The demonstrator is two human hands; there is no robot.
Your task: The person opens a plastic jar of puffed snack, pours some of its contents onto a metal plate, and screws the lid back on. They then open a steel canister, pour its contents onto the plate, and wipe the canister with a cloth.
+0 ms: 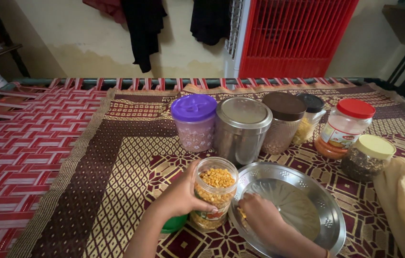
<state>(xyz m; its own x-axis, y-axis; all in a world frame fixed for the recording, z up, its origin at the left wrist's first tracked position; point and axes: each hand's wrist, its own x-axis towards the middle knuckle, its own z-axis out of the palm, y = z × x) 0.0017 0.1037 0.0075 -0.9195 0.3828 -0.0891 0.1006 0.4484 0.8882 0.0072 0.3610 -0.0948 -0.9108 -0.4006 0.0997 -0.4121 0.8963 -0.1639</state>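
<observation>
While the left hand [179, 197] wraps its grip around an open jar of yellow split lentils [213, 191], standing upright on the patterned mat [116, 181] beside the steel plate [307, 210], the right hand [259, 217] rests curled inside the plate's near rim over a few grains. Whether it pinches them, I cannot tell. A green lid [174, 223] lies just under the left wrist. Gathering those grains looks like the step in hand; returning them calls for a careful pinch.

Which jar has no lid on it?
The clear jar of yellow lentils, held by the left hand beside the steel plate. Every other jar in the row behind wears a lid.
</observation>
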